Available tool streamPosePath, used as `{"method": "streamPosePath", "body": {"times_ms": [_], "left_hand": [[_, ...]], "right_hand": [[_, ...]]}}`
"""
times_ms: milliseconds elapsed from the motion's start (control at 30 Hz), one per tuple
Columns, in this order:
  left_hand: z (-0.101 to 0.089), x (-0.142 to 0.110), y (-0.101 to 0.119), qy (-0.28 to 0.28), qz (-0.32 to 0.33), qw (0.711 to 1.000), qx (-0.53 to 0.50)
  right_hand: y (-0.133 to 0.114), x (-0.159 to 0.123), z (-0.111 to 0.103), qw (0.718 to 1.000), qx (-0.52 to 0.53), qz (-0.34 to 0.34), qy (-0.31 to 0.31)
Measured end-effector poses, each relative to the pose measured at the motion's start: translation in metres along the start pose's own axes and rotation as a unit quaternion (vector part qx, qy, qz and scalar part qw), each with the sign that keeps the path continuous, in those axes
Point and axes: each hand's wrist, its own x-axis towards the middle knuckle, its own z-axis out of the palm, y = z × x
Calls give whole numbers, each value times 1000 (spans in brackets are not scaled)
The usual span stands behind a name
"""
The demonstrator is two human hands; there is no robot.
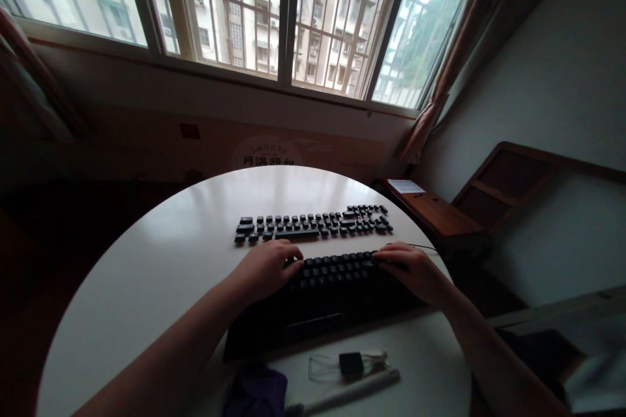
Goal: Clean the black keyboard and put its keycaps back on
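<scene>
A black keyboard [337, 268] lies on the white round table, with rows of keycaps on its middle part and a dark lower section towards me. My left hand [274, 263] is at its left end, thumb and fingers closed around the far left edge. At the right end my right hand [408, 264] has its fingers closed over the keyboard's edge. What lies under the fingertips is hidden. Just beyond the keyboard, loose black keycaps [306, 224] are laid out in rows, a long space bar [297, 234] among them.
Nearer me on the table [147, 273] are a purple cloth [259, 389], a grey stick-like tool [349, 394] and a small black block [351, 363] beside thin wires. A cable [423, 247] runs off the right edge. A wooden bench [435, 212] with paper stands beyond.
</scene>
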Motion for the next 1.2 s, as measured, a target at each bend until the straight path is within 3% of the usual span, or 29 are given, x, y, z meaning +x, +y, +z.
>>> {"method": "streamPosePath", "body": {"times_ms": [133, 367, 767, 1200], "left_hand": [[1, 0, 0, 7, -1, 1000, -1], [5, 1, -4, 14, 1, 1000, 11], [4, 3, -4, 7, -1, 1000, 14], [4, 2, -4, 4, -4, 1000, 2]], "right_hand": [[3, -15, 9, 1000, 4, 9, 26], [1, -14, 11, 999, -37, -20, -9], [-3, -13, 14, 995, -83, -62, -14], [-18, -11, 9, 987, -148, -59, -34]]}}
